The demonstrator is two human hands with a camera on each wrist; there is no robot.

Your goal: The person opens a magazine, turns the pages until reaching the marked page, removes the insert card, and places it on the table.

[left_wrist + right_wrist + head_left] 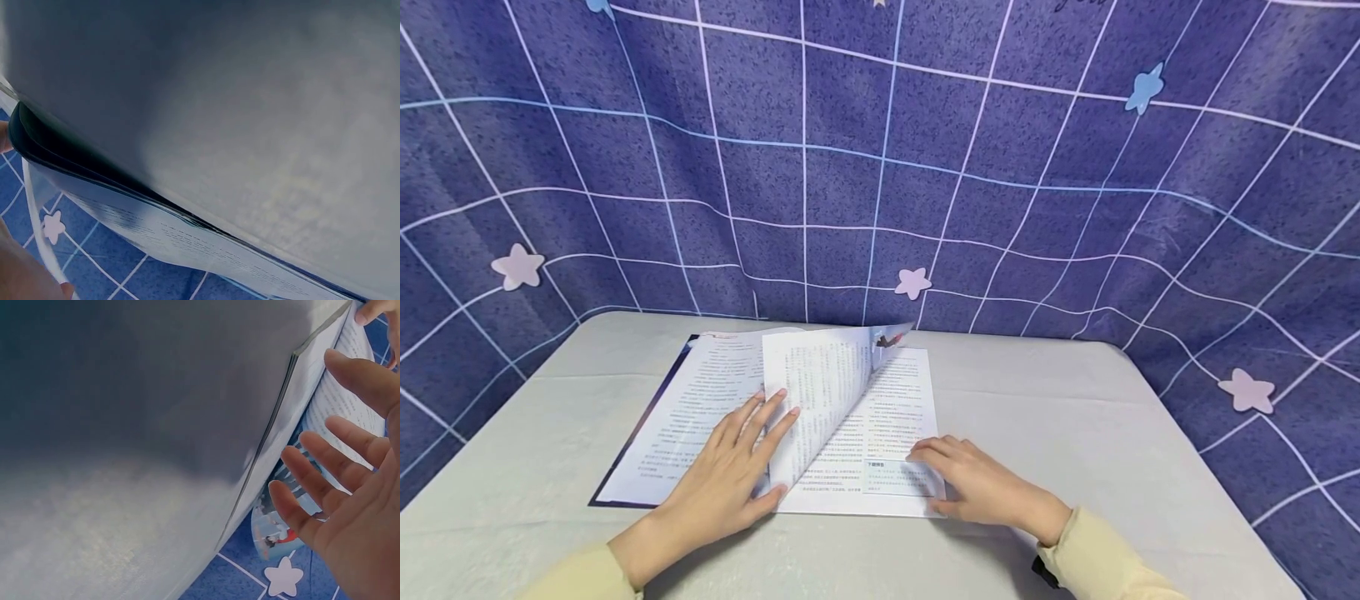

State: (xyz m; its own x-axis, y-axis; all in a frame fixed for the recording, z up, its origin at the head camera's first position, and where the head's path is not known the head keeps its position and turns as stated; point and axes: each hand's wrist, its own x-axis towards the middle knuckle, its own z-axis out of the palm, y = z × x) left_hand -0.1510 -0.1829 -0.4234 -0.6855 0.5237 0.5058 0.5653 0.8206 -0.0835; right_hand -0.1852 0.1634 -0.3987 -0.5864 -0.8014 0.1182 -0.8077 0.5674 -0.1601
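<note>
An open magazine with printed text lies on the table, its dark cover edge showing at the left. One page stands partly lifted and curls over toward the left, with a picture at its upper corner. My left hand rests with spread fingers on the left pages and against this curling page. My right hand is at the lower right corner of the magazine, beside a light blue text box. In the right wrist view, the right hand's fingers are spread and hold nothing. The left wrist view shows mostly tabletop and the magazine's edge.
A pale cloth covers the table. Behind it hangs a blue curtain with a white grid and stars. A small black object shows under the right sleeve.
</note>
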